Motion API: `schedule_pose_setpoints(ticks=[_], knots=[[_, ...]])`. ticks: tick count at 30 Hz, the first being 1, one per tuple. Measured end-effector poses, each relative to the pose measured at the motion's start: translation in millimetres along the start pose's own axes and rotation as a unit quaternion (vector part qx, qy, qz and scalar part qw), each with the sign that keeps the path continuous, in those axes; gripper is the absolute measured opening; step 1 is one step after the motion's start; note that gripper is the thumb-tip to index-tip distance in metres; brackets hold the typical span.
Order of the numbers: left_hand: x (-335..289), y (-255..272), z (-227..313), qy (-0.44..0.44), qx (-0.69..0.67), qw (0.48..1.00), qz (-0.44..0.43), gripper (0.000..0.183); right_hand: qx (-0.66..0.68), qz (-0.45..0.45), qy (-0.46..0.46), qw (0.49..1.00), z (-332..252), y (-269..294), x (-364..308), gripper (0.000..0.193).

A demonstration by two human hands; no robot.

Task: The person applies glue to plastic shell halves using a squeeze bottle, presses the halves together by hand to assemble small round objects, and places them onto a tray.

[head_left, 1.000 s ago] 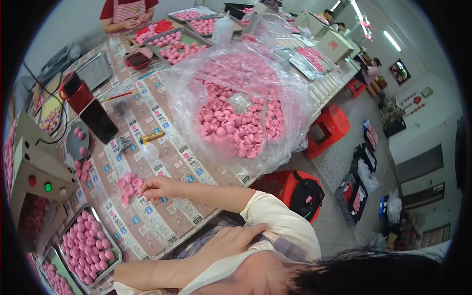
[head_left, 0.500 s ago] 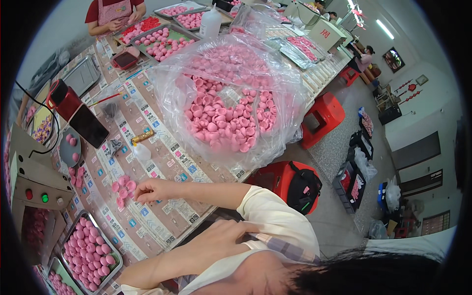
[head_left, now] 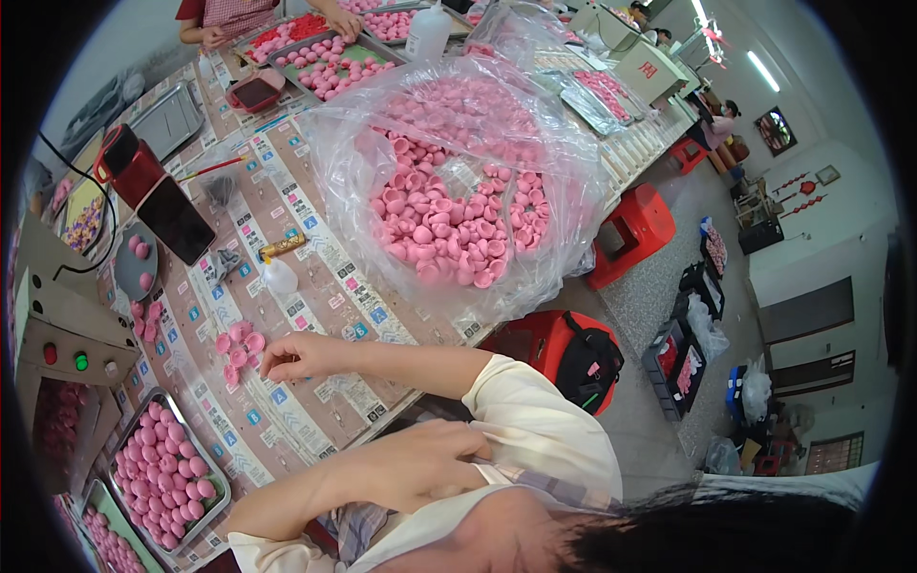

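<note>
On the papered table my right hand rests beside a small group of pink cup-shaped shells. Its fingers are loosely bent, with a gap to the thumb and nothing visible between them. Across my chest lies my left hand, its fingers curled at the edge of my cream shirt; the fingertips are partly hidden by cloth. A checked cloth shows below them. Past my right arm sits a large clear plastic bag full of similar pink shells.
Pink balls fill a metal tray beside a beige machine. A phone, a red flask and a small white bottle stand farther back. A co-worker sits behind trays. Red stools line the right side.
The view has shifted slightly. My left hand has moved a little at my shirt, while my right hand stays near the shells. The co-worker's hand has reached over the tray of pink balls.
</note>
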State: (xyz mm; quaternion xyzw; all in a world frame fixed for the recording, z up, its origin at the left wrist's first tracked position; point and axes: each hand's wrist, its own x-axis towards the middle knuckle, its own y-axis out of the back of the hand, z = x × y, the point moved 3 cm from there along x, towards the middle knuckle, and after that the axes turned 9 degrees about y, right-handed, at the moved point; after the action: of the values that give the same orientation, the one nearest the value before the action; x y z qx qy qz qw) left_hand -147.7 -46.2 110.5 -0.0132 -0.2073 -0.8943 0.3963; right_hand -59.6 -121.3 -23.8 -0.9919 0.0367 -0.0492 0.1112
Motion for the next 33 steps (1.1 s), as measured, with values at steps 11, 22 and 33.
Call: schedule_pose_setpoints(ticks=[11, 22, 33], knots=[[6.3, 2.1, 4.6, -0.084, 0.033, 0.994, 0.059, 0.012, -0.011, -0.025, -0.026, 0.999, 0.1, -0.2, -4.2, 0.016], [4.6, -9.9, -14.8, -0.134, 0.005, 0.985, 0.107, 0.027, -0.125, -0.058, -0.031, 0.990, 17.4, 3.8, 6.3, 0.020], [3.9, -16.7, -4.1, -0.191, 0.021, 0.964, 0.182, 0.033, -0.050, -0.020, -0.089, 0.995, -0.5, -4.3, -4.2, 0.023]])
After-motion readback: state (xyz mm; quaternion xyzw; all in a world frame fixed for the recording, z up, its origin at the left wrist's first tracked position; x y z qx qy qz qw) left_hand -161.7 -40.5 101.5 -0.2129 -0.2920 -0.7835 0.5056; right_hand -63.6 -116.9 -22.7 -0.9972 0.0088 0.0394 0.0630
